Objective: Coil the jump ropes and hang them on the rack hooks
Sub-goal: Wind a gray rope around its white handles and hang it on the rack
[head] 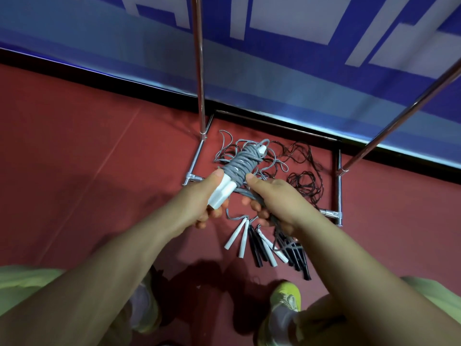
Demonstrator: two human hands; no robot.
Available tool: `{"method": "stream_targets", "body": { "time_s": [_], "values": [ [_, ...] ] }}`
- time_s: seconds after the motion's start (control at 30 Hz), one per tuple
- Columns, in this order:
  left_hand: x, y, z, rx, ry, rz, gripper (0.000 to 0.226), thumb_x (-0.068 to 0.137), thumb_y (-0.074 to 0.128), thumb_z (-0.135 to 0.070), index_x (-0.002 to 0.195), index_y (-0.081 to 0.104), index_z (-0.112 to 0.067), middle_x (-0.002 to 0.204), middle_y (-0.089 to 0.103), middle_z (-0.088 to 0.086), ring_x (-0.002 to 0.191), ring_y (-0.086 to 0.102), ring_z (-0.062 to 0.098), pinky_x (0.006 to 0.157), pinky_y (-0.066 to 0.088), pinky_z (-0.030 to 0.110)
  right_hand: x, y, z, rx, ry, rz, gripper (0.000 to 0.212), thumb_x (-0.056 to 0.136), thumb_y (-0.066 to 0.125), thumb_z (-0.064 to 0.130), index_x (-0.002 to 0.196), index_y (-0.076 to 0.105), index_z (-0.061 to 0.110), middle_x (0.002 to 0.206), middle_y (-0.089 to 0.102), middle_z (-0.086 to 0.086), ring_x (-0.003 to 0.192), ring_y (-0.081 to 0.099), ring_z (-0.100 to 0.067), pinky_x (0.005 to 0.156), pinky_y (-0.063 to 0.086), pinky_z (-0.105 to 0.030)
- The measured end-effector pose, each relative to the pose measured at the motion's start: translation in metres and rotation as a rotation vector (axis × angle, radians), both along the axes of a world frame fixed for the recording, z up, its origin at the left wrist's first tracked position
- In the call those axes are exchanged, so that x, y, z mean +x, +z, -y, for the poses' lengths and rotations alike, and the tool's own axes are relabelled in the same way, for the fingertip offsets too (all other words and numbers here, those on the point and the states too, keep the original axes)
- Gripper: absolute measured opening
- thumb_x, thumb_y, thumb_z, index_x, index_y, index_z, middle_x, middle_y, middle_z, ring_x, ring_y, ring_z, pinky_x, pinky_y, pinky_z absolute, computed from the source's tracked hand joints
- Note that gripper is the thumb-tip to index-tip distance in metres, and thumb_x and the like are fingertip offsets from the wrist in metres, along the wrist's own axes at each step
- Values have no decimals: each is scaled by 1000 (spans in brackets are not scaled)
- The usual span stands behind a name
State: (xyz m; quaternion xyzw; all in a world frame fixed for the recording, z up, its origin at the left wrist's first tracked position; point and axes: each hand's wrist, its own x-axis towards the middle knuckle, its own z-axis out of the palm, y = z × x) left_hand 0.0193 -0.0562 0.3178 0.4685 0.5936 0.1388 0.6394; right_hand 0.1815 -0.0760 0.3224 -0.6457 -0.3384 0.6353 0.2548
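My left hand (207,196) grips the two white handles of a grey jump rope (243,163), whose cord is wound in tight turns around them. My right hand (272,198) holds the loose grey cord just below the bundle, thumb near the wraps. Below my hands lie several more ropes on the red floor: white handles (237,237), black handles (296,255), loose grey cord (274,156) and tangled black cord (305,183).
A chrome rack stands over the ropes: one upright pole (199,66) on the left, a slanted pole (404,116) on the right, base frame (339,186) on the floor. A blue and white wall panel (299,58) lies behind. My shoes (287,298) are at the bottom.
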Motion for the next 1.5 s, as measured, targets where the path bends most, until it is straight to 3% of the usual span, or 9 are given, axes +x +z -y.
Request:
{"method": "stream_targets", "body": {
  "time_s": [0.13, 0.4, 0.57, 0.73, 0.9, 1.03, 1.2, 1.33, 1.5],
  "values": [
    [-5, -12, -3, 107, -70, -145, 55, 96, 30, -57, 81, 61, -13, 55, 54, -4, 33, 38, 2, 51, 38, 25, -3, -1, 0, -11, 17, -51, 50, 97, 45, 48, 83, 65, 4, 51, 51, 3, 39, 39, -7, 40, 36, -19],
    [-7, -15, 0, 339, -210, -367, 49, 76, 47, -68, 73, 55, -20, 69, 54, -10, 71, 52, 13, 65, 35, 29, -7, -9, 2, 2, 42, -74, 51, 93, 46, 55, 90, 66, 8, 63, 58, -2, 48, 48, -12, 45, 37, -22],
    [-12, -10, -5, 189, -146, -158, 67, 49, 56, -73, 87, 62, -18, 71, 56, -6, 67, 51, 12, 66, 40, 31, -5, -9, 1, 128, 57, -62, 39, 95, 48, 43, 74, 63, 14, 66, 57, -4, 51, 48, -12, 48, 35, -24],
    [-8, 0, -2, -100, -50, 146, 27, 81, 60, -44, 91, 66, -20, 73, 62, -3, 63, 59, 8, 65, 48, 28, -1, -7, -1, 250, 91, -91, 30, 81, 50, 38, 72, 56, 10, 61, 53, -1, 50, 45, -13, 48, 34, -24],
    [-10, 13, 3, -519, -68, 575, 70, 70, 38, -66, 77, 71, -4, 67, 64, 14, 54, 61, 25, 61, 53, 35, 6, -13, -2, 353, 137, -265, 35, 69, 52, 44, 69, 54, 9, 60, 49, -7, 56, 41, -18, 54, 31, -32],
    [-9, 11, 8, -680, -85, 772, 70, 76, 34, -74, 74, 62, -9, 55, 46, 3, 40, 39, 14, 53, 51, 31, 9, -8, -1, 392, 191, -266, 37, 69, 55, 45, 71, 55, 8, 58, 49, -3, 55, 43, -16, 53, 34, -28],
    [-8, 9, 4, -577, -14, 650, 69, 80, 25, -71, 69, 61, -13, 52, 40, -2, 36, 29, 9, 49, 41, 24, 8, -3, -2, 369, 273, -45, 69, 86, 42, 53, 91, 57, -14, 65, 56, -4, 51, 49, -12, 47, 39, -22],
    [-6, 5, 4, -522, 30, 558, 72, 86, 22, -69, 61, 64, -16, 53, 39, -3, 36, 26, 8, 49, 37, 24, 7, -3, -1, 300, 282, 8, 70, 91, 43, 60, 88, 59, -7, 70, 55, -12, 50, 46, -13, 43, 37, -22],
    [-2, 6, 6, -380, 77, 401, 66, 91, 20, -65, 73, 57, -14, 51, 40, -1, 35, 24, 8, 46, 36, 23, 2, 2, 1, 250, 301, 78, 54, 101, 31, 46, 73, 58, 8, 44, 51, 8, 37, 42, -5, 41, 35, -19]
  ]
}}
